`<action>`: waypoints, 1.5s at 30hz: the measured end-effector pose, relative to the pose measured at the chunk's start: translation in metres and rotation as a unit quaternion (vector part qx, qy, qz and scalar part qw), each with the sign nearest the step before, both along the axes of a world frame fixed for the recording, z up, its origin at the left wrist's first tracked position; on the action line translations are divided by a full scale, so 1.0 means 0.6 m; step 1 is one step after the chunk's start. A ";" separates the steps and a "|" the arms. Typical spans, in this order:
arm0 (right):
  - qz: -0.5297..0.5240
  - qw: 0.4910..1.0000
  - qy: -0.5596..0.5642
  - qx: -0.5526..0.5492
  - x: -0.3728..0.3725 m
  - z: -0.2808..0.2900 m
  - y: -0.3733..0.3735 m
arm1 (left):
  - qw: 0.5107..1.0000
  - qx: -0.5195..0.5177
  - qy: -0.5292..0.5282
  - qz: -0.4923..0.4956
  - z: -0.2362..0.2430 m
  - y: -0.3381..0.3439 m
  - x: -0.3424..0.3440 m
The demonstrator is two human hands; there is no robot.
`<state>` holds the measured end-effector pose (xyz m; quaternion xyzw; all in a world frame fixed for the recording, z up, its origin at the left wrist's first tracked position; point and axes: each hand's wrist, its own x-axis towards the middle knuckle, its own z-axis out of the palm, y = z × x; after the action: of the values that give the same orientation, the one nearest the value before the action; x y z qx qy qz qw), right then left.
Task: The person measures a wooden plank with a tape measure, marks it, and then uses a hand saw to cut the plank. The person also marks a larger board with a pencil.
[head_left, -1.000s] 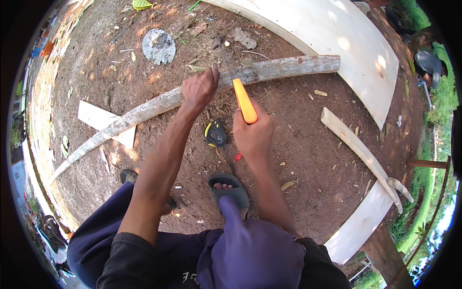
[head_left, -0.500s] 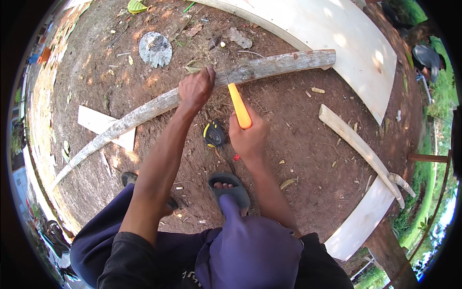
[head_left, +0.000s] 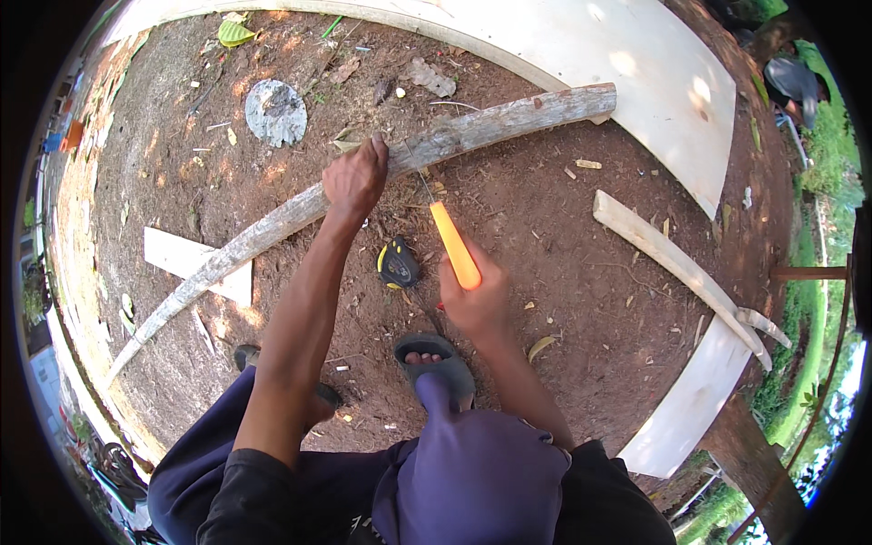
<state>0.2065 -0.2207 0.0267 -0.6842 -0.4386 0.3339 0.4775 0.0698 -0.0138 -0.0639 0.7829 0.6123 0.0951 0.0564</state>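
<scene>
A long, slightly curved pole of pale-barked wood (head_left: 509, 125) runs from the lower left to the upper right. My left hand (head_left: 355, 180) is closed around it near its middle. My right hand (head_left: 477, 295) grips the orange handle of a handsaw (head_left: 452, 243). The saw's thin blade, seen nearly edge-on, lies across the pole just right of my left hand. On the soil between my forearms rests a black and yellow tape measure (head_left: 398, 263).
A large pale board (head_left: 627, 54) lies under the pole's right end, a smaller white board (head_left: 186, 257) under its left part. At right, a shorter curved branch (head_left: 672, 254) lies over another board (head_left: 695, 400). A round grey disc (head_left: 276, 113) sits on the soil beyond.
My right hand has pulled the saw back toward me, so more blade shows between handle and pole. The left hand keeps its hold on the pole. The whole view has shifted slightly.
</scene>
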 end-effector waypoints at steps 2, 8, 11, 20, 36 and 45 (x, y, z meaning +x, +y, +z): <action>-0.017 0.999 -0.047 0.022 0.022 0.024 -0.103 | 0.995 -0.091 0.012 0.038 0.014 -0.002 0.013; -0.010 1.000 -0.012 0.016 0.012 -0.008 -0.038 | 0.999 -0.010 0.010 0.032 0.009 0.002 0.020; -0.001 0.999 -0.027 0.017 -0.007 -0.003 0.087 | 0.998 0.054 0.016 0.009 0.003 0.006 0.007; -0.056 0.991 -0.053 0.108 -0.013 0.006 -0.048 | 0.998 -0.051 -0.013 0.028 0.025 -0.017 0.020; -0.132 0.962 -0.224 -0.088 0.042 -0.086 -0.255 | 0.993 -0.103 -0.016 0.052 0.052 0.014 0.025; -0.240 0.968 -0.076 0.004 0.156 -0.048 -0.128 | 0.990 -0.128 -0.057 -0.021 0.112 -0.040 -0.007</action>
<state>0.3002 -0.2976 -0.0020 -0.7905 -0.2982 0.1550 0.5121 0.0654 -0.0377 0.0034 0.7753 0.5984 0.0591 0.1933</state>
